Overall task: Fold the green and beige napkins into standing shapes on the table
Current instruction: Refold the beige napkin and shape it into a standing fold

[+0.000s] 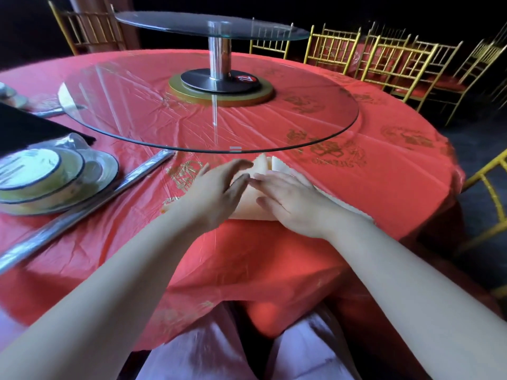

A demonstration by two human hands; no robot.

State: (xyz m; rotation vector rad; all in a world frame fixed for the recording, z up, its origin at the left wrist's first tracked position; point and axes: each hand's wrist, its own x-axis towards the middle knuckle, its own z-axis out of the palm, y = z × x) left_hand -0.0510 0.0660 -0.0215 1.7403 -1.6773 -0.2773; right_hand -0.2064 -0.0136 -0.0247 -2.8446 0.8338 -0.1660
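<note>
My left hand [219, 193] and right hand [290, 201] lie flat with straight fingers, pressing on the beige napkin [264, 165] and gripping nothing. The napkin lies part-folded at the 6 o'clock edge of the red-clothed worktop [356, 182], just outside the glass turntable [137, 100], with its far folds raised. Stacked plates [55, 193] sit at 9 o'clock from my hands.

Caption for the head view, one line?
Left hand and right hand rest on a partly folded beige napkin on the red tablecloth, near the glass turntable; stacked plates at left.
</note>
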